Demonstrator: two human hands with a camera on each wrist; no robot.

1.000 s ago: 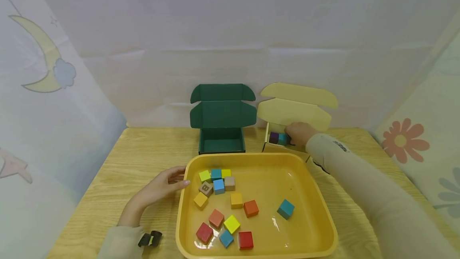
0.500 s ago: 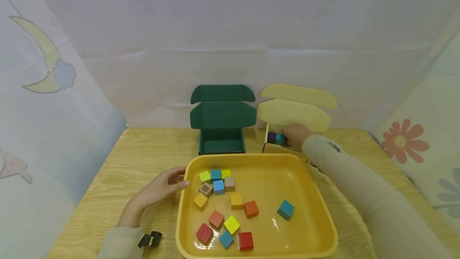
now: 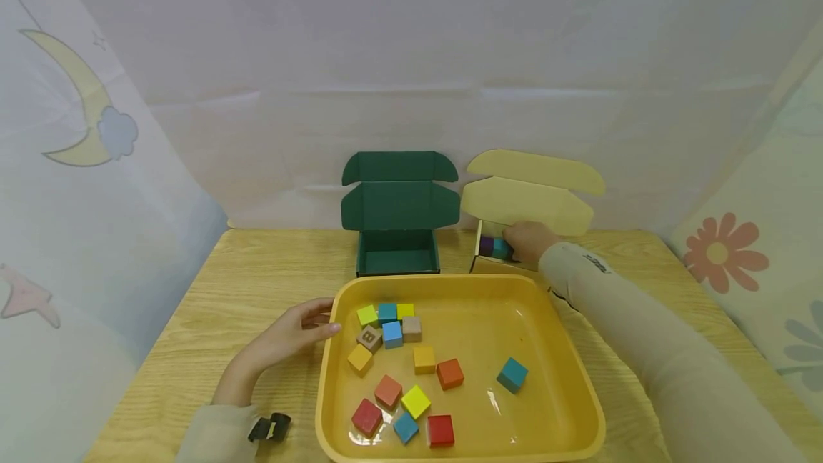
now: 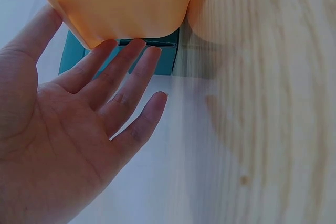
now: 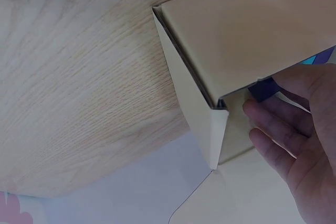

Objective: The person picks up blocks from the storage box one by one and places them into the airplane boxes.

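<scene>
My right hand (image 3: 531,240) reaches into the open pale yellow box (image 3: 477,249) at the back right. In the right wrist view, a dark blue block (image 5: 264,89) sits between its thumb and fingertips, which pinch it; the hand partly hides it. Beside it in the box are a teal block (image 3: 501,248) and a purple block (image 3: 486,246), in a row. My left hand (image 3: 289,334) is at the left side of the yellow tray (image 3: 450,282), fingers loosely extended. In the left wrist view its thumb and fingertips touch the tray's wall (image 4: 126,3).
Several coloured blocks lie in the tray, mostly on its left; a lone teal block (image 3: 512,375) is on the right. An open green box (image 3: 398,261) stands left of the yellow box, behind the tray. The wooden table (image 3: 257,270) meets a cloth backdrop (image 3: 411,91).
Inside the yellow box, my right hand has shifted slightly left, and the teal and purple blocks have moved a little left with it. The left hand stays at the tray.
</scene>
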